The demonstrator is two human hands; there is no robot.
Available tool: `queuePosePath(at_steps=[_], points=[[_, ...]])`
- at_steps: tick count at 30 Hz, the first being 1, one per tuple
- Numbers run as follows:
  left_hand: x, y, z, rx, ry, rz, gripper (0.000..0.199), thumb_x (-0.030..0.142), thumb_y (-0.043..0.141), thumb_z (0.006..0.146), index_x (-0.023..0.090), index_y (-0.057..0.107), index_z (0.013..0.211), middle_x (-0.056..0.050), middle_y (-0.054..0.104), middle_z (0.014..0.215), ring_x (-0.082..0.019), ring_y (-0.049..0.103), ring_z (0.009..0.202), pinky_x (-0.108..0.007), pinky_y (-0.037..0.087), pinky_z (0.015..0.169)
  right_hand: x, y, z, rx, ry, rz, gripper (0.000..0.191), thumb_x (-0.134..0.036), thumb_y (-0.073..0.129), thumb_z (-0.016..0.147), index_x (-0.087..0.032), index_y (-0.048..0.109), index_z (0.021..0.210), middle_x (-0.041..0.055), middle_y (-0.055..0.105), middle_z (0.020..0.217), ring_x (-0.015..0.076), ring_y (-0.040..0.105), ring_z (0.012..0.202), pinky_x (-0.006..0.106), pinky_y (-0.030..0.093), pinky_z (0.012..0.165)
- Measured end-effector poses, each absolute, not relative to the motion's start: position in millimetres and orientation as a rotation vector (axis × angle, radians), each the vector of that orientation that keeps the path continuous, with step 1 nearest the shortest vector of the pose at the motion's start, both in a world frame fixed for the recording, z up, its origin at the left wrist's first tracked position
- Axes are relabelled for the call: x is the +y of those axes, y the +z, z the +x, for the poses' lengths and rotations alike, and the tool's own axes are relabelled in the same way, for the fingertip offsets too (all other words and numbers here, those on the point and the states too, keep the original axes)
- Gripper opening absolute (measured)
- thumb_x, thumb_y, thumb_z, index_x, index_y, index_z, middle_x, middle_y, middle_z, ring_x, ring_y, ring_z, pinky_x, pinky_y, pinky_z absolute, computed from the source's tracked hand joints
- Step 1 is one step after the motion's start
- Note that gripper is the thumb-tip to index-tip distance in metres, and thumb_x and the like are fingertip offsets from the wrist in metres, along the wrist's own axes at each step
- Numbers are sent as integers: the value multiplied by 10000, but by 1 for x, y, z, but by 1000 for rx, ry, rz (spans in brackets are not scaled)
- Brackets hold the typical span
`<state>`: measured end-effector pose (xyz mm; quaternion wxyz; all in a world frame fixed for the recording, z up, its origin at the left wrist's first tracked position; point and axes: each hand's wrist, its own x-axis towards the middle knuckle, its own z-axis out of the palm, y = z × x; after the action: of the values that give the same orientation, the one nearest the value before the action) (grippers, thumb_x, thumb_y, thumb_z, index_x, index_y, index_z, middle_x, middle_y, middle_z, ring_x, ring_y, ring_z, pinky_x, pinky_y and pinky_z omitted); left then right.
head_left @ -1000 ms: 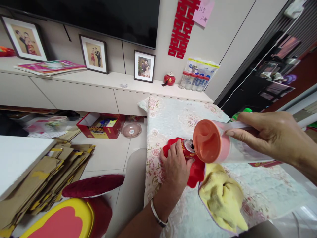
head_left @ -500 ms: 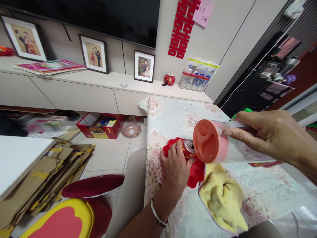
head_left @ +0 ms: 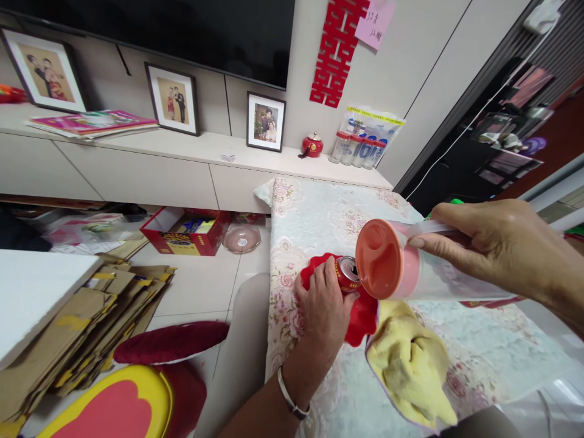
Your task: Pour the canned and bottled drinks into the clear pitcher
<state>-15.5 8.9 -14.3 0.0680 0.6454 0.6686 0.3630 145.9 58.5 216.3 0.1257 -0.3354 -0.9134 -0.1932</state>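
Your largest thing is the surface (head_left: 314, 210), covered in a floral print. Above it, your right hand (head_left: 497, 249) grips the jug (head_left: 438, 274) by its handle (head_left: 433, 227), tipping the jug almost onto its side with the orange lid (head_left: 378, 258) facing the can (head_left: 349, 272). Under the jug, a yellow cloth (head_left: 408, 365) lies bunched against the red dish (head_left: 362, 322). Your left hand (head_left: 322, 310) reaches over that dish, its fingers (head_left: 330, 271) closed on the can, which sits between them and your thumb. The can stands in the dish, its opened top just beside the lid; you cannot tell whether they touch.
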Motion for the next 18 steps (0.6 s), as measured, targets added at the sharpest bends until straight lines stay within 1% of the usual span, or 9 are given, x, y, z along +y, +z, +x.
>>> queuePosePath(at_steps=[6, 13, 18], points=[[9, -14, -16, 1987, 1093, 1925, 674, 360, 785, 926, 176, 455, 1484, -142, 697, 1401, -330, 645, 1294, -646, 408, 1144, 57, 217, 147, -2664, -577, -988, 595, -697, 450, 1015, -233, 539, 653, -70, 403, 473, 107, 384, 360, 265, 298, 396], [9, -14, -16, 1992, 1078, 1931, 683, 372, 790, 922, 170, 462, 1485, -140, 696, 1404, -326, 646, 1297, -634, 410, 1155, 58, 217, 146, -2666, -587, -967, 606, -703, 445, 1016, -230, 521, 646, -73, 391, 473, 101, 382, 355, 255, 290, 391], [9, -15, -15, 2015, 1099, 1934, 678, 357, 808, 905, 171, 482, 1469, -131, 709, 1385, -315, 660, 1282, -605, 428, 1145, 59, 216, 148, -2651, -568, -969, 593, -693, 465, 1010, -236, 513, 637, -73, 390, 472, 100, 376, 358, 256, 291, 390]])
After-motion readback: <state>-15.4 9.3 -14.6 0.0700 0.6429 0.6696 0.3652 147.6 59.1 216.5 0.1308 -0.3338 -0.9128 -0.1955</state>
